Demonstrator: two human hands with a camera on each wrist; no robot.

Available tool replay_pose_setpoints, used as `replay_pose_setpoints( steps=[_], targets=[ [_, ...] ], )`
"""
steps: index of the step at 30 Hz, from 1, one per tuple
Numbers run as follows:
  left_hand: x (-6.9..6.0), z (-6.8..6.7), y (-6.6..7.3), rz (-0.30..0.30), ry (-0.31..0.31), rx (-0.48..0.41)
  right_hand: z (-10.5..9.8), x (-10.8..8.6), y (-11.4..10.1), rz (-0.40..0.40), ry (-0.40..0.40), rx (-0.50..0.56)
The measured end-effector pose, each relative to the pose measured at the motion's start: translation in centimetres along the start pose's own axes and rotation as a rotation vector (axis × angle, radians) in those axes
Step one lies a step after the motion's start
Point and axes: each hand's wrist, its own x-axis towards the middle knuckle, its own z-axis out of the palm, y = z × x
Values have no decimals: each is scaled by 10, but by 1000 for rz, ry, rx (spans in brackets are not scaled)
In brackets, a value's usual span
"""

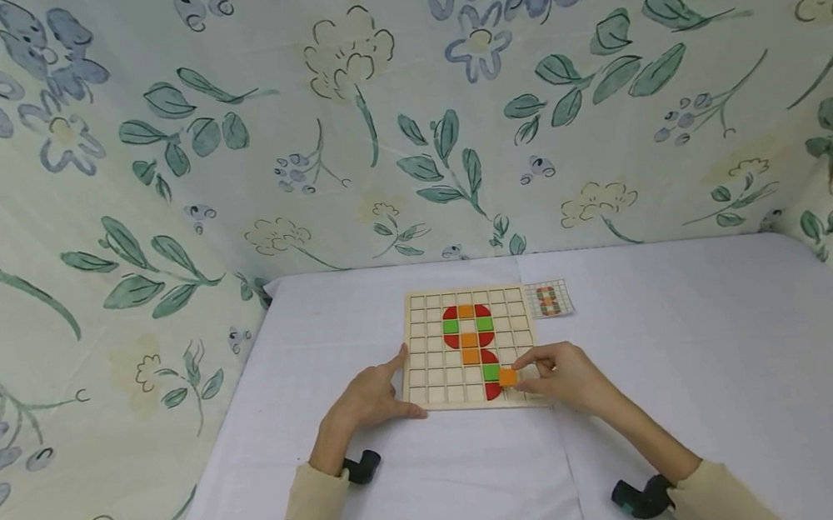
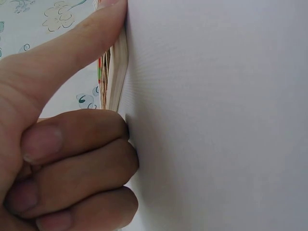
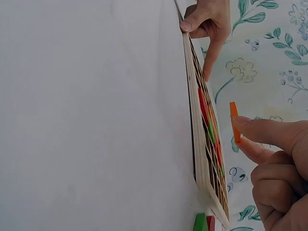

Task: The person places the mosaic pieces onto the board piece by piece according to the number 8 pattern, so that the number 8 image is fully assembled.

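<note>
My right hand (image 1: 571, 375) pinches an orange square tile (image 1: 507, 378) between thumb and fingertips, over the right part of a wooden grid board (image 1: 435, 379). In the right wrist view, the orange tile (image 3: 235, 122) stands clear above the board's surface, its thin side showing. My left hand (image 1: 369, 397) holds the board's near left corner, thumb along the front edge and index finger up the left side. Its other fingers (image 2: 91, 168) are curled beside the board on the cloth. Red rounded tiles (image 1: 493, 392), green squares (image 1: 491, 372) and orange squares (image 1: 470, 356) sit in grid cells.
A small printed card (image 1: 550, 299) with a coloured grid pattern lies beside the board's far right corner. In the right wrist view, a green piece (image 3: 200, 222) and a red piece (image 3: 211, 223) lie near the board's right side. White cloth (image 1: 695, 334) covers the table; a floral curtain (image 1: 402, 111) hangs behind.
</note>
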Motion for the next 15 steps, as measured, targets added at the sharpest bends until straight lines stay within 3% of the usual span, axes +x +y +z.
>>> replay_pose_setpoints(
  steps=[6,15],
  targets=[
    [1,1,0,5,5,7,18,7,-8,-52,-26,19],
    [1,0,0,-4,6,12,34,14,-15,-41,-45,26]
  ],
)
